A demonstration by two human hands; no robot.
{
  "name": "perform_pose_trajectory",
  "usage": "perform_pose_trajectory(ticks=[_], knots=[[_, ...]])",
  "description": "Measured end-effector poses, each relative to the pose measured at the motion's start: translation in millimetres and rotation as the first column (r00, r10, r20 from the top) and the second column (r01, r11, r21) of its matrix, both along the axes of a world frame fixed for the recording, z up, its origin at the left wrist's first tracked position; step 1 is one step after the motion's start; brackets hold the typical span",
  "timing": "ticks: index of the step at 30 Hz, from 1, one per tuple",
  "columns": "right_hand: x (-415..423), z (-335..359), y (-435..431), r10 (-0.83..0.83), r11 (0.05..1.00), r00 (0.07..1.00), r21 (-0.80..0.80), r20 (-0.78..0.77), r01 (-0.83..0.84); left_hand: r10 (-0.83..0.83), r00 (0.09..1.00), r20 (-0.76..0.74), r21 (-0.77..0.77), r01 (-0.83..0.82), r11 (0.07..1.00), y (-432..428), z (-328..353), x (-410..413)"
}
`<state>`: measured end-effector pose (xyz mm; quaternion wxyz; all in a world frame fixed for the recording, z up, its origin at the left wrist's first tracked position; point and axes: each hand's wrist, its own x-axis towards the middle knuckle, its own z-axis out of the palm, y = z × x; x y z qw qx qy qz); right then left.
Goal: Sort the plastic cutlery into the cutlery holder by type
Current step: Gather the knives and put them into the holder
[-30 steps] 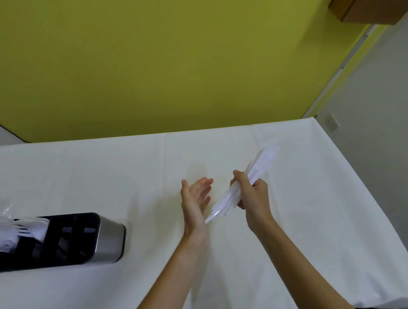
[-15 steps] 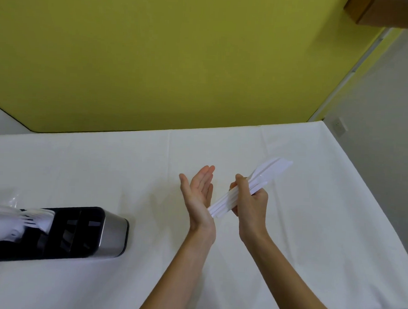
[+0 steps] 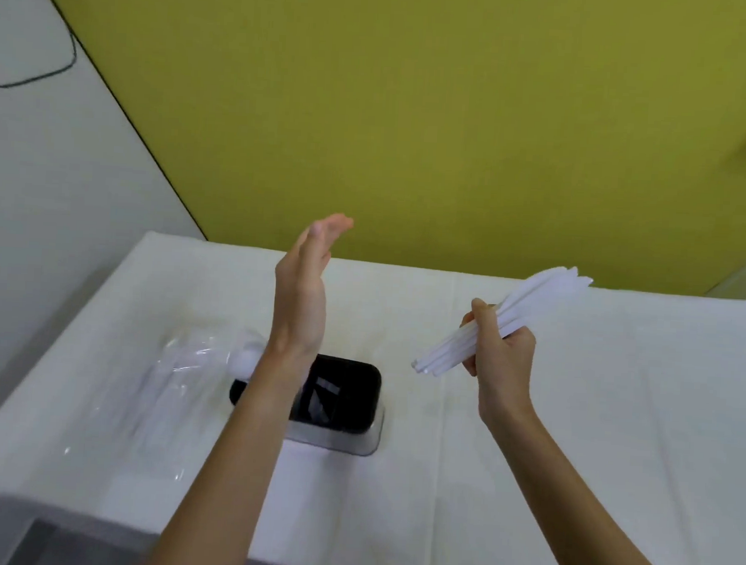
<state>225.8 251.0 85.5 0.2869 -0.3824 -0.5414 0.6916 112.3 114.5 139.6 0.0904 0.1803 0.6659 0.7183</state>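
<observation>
Right hand (image 3: pixel 503 358) gripping a white cutlery bundle (image 3: pixel 507 321) at three o'clock, left hand (image 3: pixel 303 296) flat, fingers straight, above the black cutlery holder (image 3: pixel 344 393), centre table (image 3: pixel 615 403).

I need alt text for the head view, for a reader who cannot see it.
A right hand grips a bundle of white plastic cutlery above a white table. The left hand is open and raised; near its forearm are a black holder and a clear bag.

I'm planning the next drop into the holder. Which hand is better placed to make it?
Right. The right hand grips the cutlery bundle, thin ends pointing toward the holder. The left hand is open and empty, raised over the holder.
</observation>
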Motion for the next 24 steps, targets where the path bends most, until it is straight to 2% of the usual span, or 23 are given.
perform_pose_trajectory(ticks=[7, 13, 16, 20, 24], knots=[[-49.2, 1.0, -98.5, 0.144, 0.972, 0.988, 0.176, 0.058, -0.152, 0.124, 0.992, 0.026, -0.135, -0.119, 0.984, -114.7, -21.5, -48.4], [-54.4, -20.7, -133.1, 0.038, 0.929, 0.991, 0.361, 0.130, -0.083, 0.114, 0.979, 0.172, -0.198, -0.079, 0.977, -152.1, -70.9, -66.5], [-49.5, -39.3, -143.0, 0.036, 0.864, 0.971, 0.481, 0.238, -0.150, 0.057, 0.956, 0.289, -0.174, -0.006, 0.985, -157.1, -90.1, -65.0], [-47.3, -49.9, -156.3, -0.011, 0.697, 0.857, 0.618, 0.515, -0.363, -0.015, 0.897, 0.441, -0.118, 0.074, 0.990, -156.2, -111.5, -55.4], [-47.4, -50.0, -159.3, -0.073, 0.628, 0.794, 0.646, 0.604, -0.434, -0.053, 0.865, 0.499, -0.093, 0.114, 0.989, -148.1, -120.2, -45.7]])
